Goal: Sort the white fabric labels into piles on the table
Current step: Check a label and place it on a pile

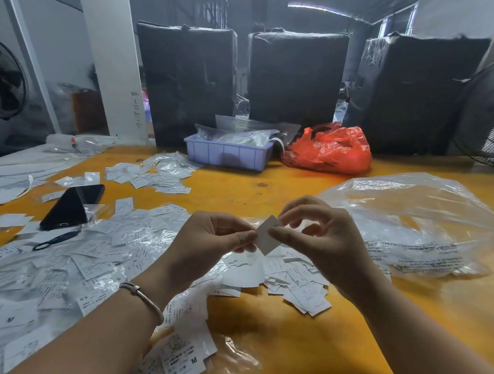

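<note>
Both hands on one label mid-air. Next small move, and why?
Probably turn the label over to read its size. Both the left hand and the right hand pinch it above the table, and the face shown looks blank, so its pile cannot be picked yet. Labels below show M, SX and XL marks.

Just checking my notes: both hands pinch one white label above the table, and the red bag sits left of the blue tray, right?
Not quite. The head view shows the red bag right of the blue tray. The left hand and right hand do pinch one white label above the table.
</note>
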